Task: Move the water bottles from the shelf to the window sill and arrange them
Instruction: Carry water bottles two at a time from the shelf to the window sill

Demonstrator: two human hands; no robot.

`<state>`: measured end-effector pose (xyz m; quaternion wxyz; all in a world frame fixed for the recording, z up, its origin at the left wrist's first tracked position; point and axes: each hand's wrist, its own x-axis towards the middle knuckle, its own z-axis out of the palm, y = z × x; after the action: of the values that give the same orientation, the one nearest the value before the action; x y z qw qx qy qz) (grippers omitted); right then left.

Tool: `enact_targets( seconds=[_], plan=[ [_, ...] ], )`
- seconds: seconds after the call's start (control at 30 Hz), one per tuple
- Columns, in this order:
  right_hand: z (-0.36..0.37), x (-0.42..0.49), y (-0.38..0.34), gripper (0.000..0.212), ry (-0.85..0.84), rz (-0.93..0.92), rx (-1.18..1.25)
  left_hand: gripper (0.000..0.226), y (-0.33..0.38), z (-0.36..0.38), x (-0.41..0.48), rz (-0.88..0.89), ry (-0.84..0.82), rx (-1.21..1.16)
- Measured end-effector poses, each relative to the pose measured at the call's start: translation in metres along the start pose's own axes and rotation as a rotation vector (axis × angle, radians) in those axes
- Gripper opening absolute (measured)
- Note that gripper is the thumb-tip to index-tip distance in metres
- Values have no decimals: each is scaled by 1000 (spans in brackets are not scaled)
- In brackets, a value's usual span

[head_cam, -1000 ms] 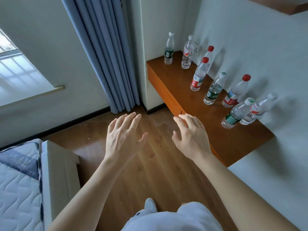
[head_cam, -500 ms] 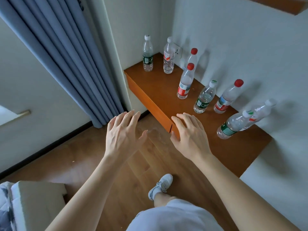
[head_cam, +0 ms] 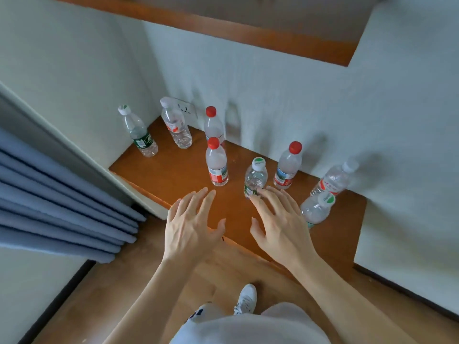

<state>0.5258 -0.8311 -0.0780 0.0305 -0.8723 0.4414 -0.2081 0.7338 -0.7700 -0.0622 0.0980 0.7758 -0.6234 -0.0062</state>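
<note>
Well, we find the water bottles (head_cam: pixel 216 162) all standing on the brown wooden shelf (head_cam: pixel 173 177), set in a corner against the pale wall. Each is clear plastic with a screw cap and a printed label band.

The plastic shows clear through, but we cannot tell how full any bottle is.

We count eight:
- Three have red caps and labels with red. Two are left of the middle, one behind the other, and a third is further right by the wall.
- Three have white caps marked with green, and green labels. One is at the far left, one in the middle near the front, and one at the front right.
- Two have plain white caps and red print. One is in the back corner in front of a wall socket (head_cam: pixel 186 109), the other at the far right.

Both hands hover by the shelf's front edge, holding nothing. The left hand (head_cam: pixel 191 227) is flat with its fingers spread. The right hand (head_cam: pixel 278 224) is spread likewise, its fingertips (head_cam: pixel 269 194) in front of the foot of the middle bottle (head_cam: pixel 255 176). We cannot tell whether they touch it.

A blue curtain (head_cam: pixel 62 207) hangs at the left, and one white shoe (head_cam: pixel 246 299) shows below.
</note>
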Motion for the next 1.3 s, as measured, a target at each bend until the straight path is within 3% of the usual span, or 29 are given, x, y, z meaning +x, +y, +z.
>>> enact_targets(
  seconds=[0.3, 0.6, 0.83, 1.03, 1.3],
  plan=[
    [-38, -36, 24, 43, 181, 335, -86, 66, 12, 26, 47, 167, -81, -175],
    [-7, -93, 33, 47, 185, 765, -83, 70, -6, 73, 78, 263, -265, -258],
    [30, -70, 58, 77, 74, 1158, 198, 87, 20, 105, 122, 118, -430, -537],
    [62, -50, 80, 92, 187, 1216, 477, 94, 50, 116, 146, 32, -540, -734],
    [87, -31, 83, 84, 305, 1222, 460, 86, 60, 123, 165, -30, -670, -839]
  ],
)
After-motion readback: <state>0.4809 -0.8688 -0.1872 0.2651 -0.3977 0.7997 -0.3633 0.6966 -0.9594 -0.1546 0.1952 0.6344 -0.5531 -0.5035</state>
